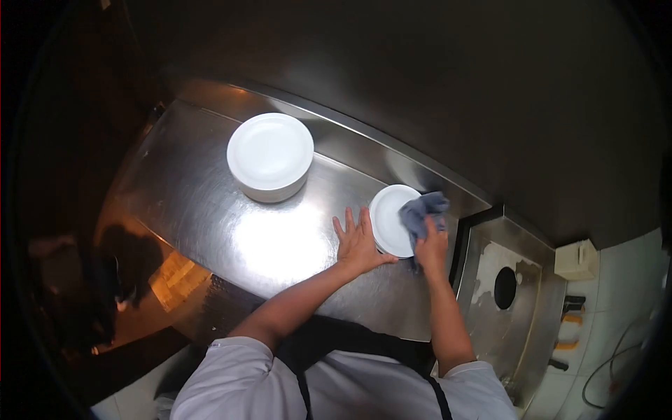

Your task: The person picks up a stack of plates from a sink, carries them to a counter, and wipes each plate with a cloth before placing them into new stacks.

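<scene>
A white plate (385, 217) rests on the steel counter in front of me, and its lower edge suggests another plate or something beneath it. Against its left rim lies my left hand (358, 245), open, fingers spread and thumb along the near edge. My right hand (432, 246) is closed on a blue-grey cloth (425, 208), which is bunched over the plate's right side and hides part of it. Further left on the counter stands a taller stack of white plates (271, 152), apart from both hands.
The steel counter (210, 154) has a raised back edge along the dark wall. At the right is a steel sink (476, 329) with a round black drain (505, 288). Beyond it are a cream-coloured box (576, 260) and several dark- and yellow-handled items (568, 344).
</scene>
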Motion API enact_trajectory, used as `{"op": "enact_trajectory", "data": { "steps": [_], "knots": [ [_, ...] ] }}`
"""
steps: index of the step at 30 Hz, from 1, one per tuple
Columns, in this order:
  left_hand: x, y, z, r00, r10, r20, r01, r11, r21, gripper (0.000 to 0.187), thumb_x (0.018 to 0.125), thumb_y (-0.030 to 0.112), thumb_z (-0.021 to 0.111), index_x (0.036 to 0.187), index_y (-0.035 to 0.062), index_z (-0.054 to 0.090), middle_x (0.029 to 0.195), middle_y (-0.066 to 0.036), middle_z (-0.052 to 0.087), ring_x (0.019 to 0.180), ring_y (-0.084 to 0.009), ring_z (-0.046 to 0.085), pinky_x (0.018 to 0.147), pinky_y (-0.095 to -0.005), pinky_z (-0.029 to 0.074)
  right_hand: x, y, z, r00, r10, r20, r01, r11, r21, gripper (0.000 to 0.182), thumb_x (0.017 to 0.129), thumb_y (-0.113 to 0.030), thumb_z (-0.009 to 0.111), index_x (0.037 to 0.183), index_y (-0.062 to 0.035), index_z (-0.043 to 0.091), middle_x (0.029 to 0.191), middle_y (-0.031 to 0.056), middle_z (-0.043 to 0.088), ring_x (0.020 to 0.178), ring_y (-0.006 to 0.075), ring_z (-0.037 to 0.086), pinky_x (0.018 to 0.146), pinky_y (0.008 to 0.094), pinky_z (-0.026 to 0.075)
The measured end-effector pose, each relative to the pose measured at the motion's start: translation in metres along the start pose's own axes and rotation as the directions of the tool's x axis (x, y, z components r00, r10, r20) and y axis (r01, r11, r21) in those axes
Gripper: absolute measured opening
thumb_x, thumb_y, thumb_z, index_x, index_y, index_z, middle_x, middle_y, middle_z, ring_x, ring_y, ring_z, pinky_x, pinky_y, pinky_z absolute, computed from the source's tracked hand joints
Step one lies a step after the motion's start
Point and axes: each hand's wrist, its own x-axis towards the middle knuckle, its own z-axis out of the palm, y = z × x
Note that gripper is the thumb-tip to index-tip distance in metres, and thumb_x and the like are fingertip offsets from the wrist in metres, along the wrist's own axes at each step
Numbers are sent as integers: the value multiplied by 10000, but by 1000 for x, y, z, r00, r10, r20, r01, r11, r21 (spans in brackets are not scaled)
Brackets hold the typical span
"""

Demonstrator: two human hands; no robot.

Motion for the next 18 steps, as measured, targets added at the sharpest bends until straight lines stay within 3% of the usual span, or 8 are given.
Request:
{"op": "enact_trajectory", "data": {
  "steps": [2,5,8,9,12,13,16,18],
  "knots": [
    [-1,1,-6,999,-9,45,9,1000,0,1451,566,718,808,1489,-129,75,1530,-318,276,1468,-514,62,1125,-690,-42,21,7,7,964,267,18,-262,928,265,574,745,-93,690,1310,-108,590,1156,265,639,1124,428,581,961,502,453],
    [-8,-4,-6,999,-38,0,38,999,17,1462,551,718,810,1484,-141,83,1540,-316,251,1468,-515,54,1088,-741,-54,31,-1,8,975,200,100,-216,957,192,579,809,-125,681,1371,-155,543,1186,289,608,1085,451,590,955,475,475],
    [-22,-26,-31,999,-50,-6,50,993,107,1471,536,732,803,1481,-149,100,1545,-318,235,1468,-518,53,1058,-774,-59,12,-26,19,999,13,39,-20,984,176,576,806,-125,682,1365,-157,547,1207,298,597,1092,446,588,964,473,473],
    [-28,-37,-41,999,-45,-10,46,987,155,1475,530,738,800,1481,-151,106,1545,-319,230,1467,-519,53,1048,-784,-60,7,-49,14,995,14,96,-28,989,147,586,791,-120,699,1359,-150,555,1208,294,598,1169,430,555,993,493,448],
    [-41,-56,-53,995,-86,-40,92,982,165,1480,528,754,788,1478,-157,112,1541,-325,233,1467,-522,46,1044,-788,-58,6,-96,20,989,-125,83,130,990,-52,604,783,-128,712,1364,-135,548,1218,292,598,1271,417,491,1047,521,390],
    [-40,-64,-48,994,-73,-87,86,983,160,1481,525,763,780,1473,-159,114,1534,-332,238,1467,-518,59,1040,-793,-55,15,-111,22,985,-103,139,111,992,-52,606,781,-160,707,1365,-135,548,1220,271,615,1349,407,423,1105,557,289],
    [-24,-79,-38,970,-69,-231,93,991,97,1489,512,778,771,1465,-163,120,1534,-332,237,1467,-514,77,1043,-791,-50,42,-144,38,960,-227,161,228,974,13,628,785,-180,714,1382,-131,528,1228,273,611,1357,412,416,1109,545,285],
    [-18,-79,-46,975,-115,-192,127,991,50,1363,610,699,769,1476,-136,128,1548,-325,208,1467,-514,87,1049,-790,-43,46,-162,51,914,-388,114,368,915,165,632,794,-200,705,1390,-113,513,1215,272,617,1297,436,475,1083,548,319]
  ]
}}
